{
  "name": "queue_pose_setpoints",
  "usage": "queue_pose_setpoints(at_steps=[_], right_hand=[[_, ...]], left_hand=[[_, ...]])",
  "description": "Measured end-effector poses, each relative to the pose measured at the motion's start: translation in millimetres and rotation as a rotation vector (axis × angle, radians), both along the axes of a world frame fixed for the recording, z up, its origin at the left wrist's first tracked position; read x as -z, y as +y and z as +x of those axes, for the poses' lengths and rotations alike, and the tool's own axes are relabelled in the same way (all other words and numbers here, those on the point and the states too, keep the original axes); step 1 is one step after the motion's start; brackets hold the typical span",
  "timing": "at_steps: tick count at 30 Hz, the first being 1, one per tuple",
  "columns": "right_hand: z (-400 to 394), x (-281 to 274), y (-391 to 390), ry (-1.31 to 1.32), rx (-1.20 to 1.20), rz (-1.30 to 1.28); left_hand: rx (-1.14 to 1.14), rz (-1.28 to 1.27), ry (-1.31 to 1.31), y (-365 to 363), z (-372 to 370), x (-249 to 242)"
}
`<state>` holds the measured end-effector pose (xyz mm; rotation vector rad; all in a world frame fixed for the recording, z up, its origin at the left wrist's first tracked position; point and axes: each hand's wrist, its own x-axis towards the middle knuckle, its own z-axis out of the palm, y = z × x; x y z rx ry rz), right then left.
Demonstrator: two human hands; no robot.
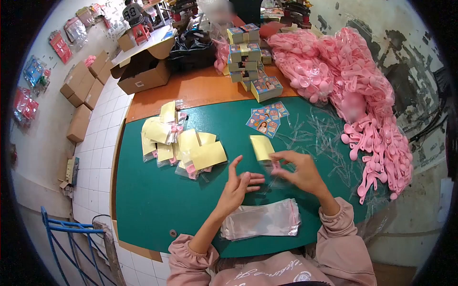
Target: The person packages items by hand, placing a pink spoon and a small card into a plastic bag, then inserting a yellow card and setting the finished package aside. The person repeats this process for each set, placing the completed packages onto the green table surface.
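Over the middle of the green table, my left hand has its fingers spread and nothing in them. To its right, my right hand pinches the lower end of a clear packet with a yellow card and a bit of pink inside. Closer to my body lies a stack of clear plastic bags. Left of my hands is a pile of filled packets with yellow cards. Beyond the held packet are several printed blue cards.
Pink plastic spoons heap along the right side. Thin clear plastic strips lie beside them. Bundled card stacks, a black bag and an open carton stand at the back. A person sits far left.
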<state>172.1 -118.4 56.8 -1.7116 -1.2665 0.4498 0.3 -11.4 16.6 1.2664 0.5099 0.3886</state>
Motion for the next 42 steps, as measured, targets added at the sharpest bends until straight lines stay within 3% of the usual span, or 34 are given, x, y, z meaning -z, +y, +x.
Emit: queue_pose_setpoints(at_steps=[1,2,6,8,15,21,23,27,29,31,32,34,38,40,42], right_hand=[[-2.2,1.4,0.0,-0.094,-0.160,0.032],[-3.2,0.8,-1.2,-0.094,-0.230,-0.072],[-10.0,8.8,-2.4,-0.215,-0.294,-0.031],[-12.8,10.7,-4.5,-0.245,-0.400,-0.142],[-20.5,17.1,-4.7,-0.333,-0.413,-0.146],[-32.0,23.2,-3.2,-0.454,-0.421,-0.118],[-35.2,24.3,-1.5,-0.516,-0.514,0.011],[-19.7,8.0,-5.0,-0.300,-0.590,0.003],[0.4,-7.8,-12.0,0.113,-0.641,-0.102],[41.6,-4.4,-23.6,0.191,-0.416,-0.032],[48.4,-6.0,-25.8,0.189,-0.415,-0.037],[59.1,-10.6,-26.5,0.063,-0.177,-0.061],[0.4,-9.6,-11.0,0.008,-0.306,-0.109],[-18.8,3.9,-6.5,-0.140,-0.370,-0.043],[-27.3,8.1,-4.8,-0.181,-0.387,-0.044]], left_hand=[[0.064,-0.312,-0.065,-3.2,0.6,-1.5],[0.126,-0.338,-0.033,-1.7,-0.1,3.4],[0.181,-0.349,0.020,-1.3,-6.4,-1.7],[0.250,-0.283,0.121,-2.1,-8.2,-6.1],[0.225,-0.135,0.141,-7.9,-7.2,5.3],[0.135,-0.068,0.158,-7.5,-5.5,11.1],[0.114,-0.033,0.114,-4.8,-4.8,16.8],[0.013,0.136,0.204,-2.8,-4.8,7.6],[-0.103,0.056,0.146,8.8,-8.9,6.7],[-0.046,0.013,0.133,14.5,-13.0,-1.4],[0.014,-0.040,0.148,14.4,-13.3,-3.3],[0.069,-0.092,0.151,12.5,-10.3,-6.7],[0.162,-0.116,0.160,8.1,-9.1,-5.4],[0.187,-0.105,0.147,7.5,-9.8,-2.2],[0.223,-0.006,0.167,9.0,-11.0,-1.4]])
